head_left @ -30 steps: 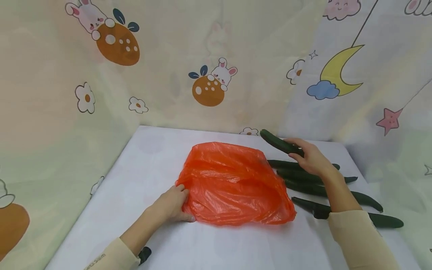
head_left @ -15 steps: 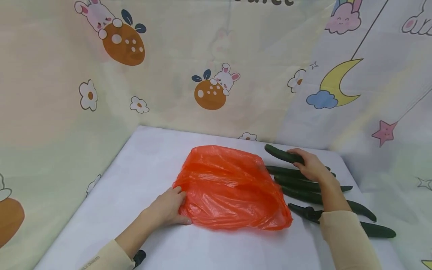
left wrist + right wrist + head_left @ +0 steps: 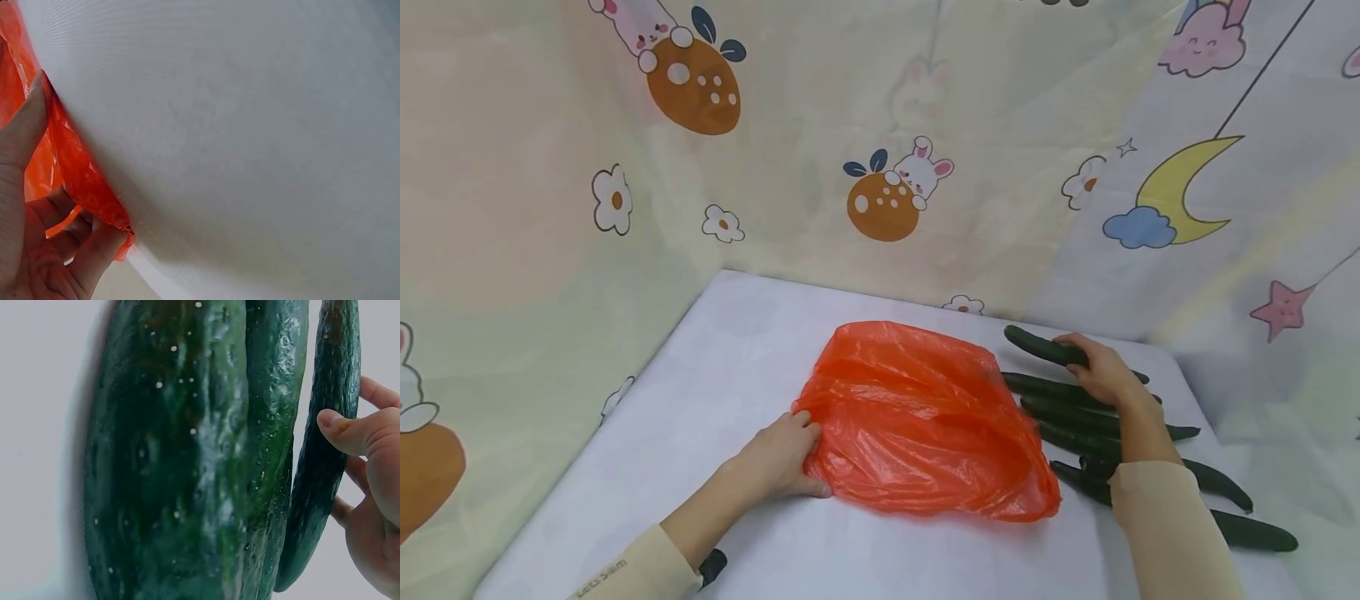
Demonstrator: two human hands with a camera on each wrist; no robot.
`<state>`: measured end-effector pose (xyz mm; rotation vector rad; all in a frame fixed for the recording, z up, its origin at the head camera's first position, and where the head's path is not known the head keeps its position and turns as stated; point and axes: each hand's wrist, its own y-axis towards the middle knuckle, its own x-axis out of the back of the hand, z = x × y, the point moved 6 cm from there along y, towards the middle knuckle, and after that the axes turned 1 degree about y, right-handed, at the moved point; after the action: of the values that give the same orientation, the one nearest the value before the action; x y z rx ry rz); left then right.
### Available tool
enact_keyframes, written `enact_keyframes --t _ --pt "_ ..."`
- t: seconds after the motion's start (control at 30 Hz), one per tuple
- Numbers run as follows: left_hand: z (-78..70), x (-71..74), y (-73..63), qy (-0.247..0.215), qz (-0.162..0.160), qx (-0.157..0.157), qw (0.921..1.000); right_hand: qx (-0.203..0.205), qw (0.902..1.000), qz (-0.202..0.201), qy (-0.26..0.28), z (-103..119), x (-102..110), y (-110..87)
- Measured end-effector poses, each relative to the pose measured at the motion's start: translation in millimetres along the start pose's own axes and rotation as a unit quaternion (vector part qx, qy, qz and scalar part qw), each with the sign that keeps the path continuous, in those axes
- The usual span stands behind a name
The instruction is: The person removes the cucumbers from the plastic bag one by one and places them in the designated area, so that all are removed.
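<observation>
An orange-red plastic bag (image 3: 917, 417) lies crumpled in the middle of the white table. My left hand (image 3: 778, 454) holds its left edge; in the left wrist view the fingers (image 3: 94, 253) curl at the rim and the thumb lies along it. At the back right, my right hand (image 3: 1101, 371) grips a dark green cucumber (image 3: 1037, 343) near its middle, thumb on one side and fingers on the other. This cucumber is behind several others, close over the tabletop. The nearest cucumber (image 3: 1255, 532) lies partly under my right forearm in the head view.
Several more cucumbers (image 3: 1063, 414) lie side by side right of the bag, some ends right at its edge. A patterned cloth (image 3: 775, 150) hangs behind and beside the white table (image 3: 700, 375). A small black device (image 3: 713, 567) shows at my left sleeve.
My right hand has lowered the cucumber toward the tabletop behind the other cucumbers. The left hand stays at the bag's edge. The head view has shifted slightly.
</observation>
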<state>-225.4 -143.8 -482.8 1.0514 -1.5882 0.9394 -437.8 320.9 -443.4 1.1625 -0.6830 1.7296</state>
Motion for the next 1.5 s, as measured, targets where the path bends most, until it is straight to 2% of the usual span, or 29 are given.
enact_keyframes --t 0.13,0.33,0.57,0.93,1.13,1.3,1.5 --pt "1.5 4.1 -0.8 -0.001 -0.004 0.001 1.0 0.014 0.9999 -0.003 -0.007 3 -1 6.1" --pt "3.9 3.7 -3.0 -0.004 -0.004 0.008 0.9999 -0.006 0.9998 0.021 -0.002 1 -9 6.3" --pt "0.1 -1.3 -0.6 -0.014 0.014 0.004 0.9998 -0.021 0.999 0.04 0.004 -12 -13 -2.7" --pt "2.9 -1.5 -1.5 -0.004 0.01 0.011 0.9999 -0.013 0.9981 0.059 0.013 -17 -19 1.4" --pt "0.2 -6.3 0.7 0.001 0.01 -0.007 0.9999 -0.033 0.997 0.067 0.019 -21 -21 -5.8" --pt "-1.9 -6.0 0.5 0.009 0.008 -0.017 0.9998 -0.035 0.9974 0.061 0.017 -17 -24 -12.7" --pt "-0.8 0.8 -2.0 0.007 -0.002 -0.009 0.9999 -0.031 0.9982 0.05 0.009 -4 -18 -9.2"
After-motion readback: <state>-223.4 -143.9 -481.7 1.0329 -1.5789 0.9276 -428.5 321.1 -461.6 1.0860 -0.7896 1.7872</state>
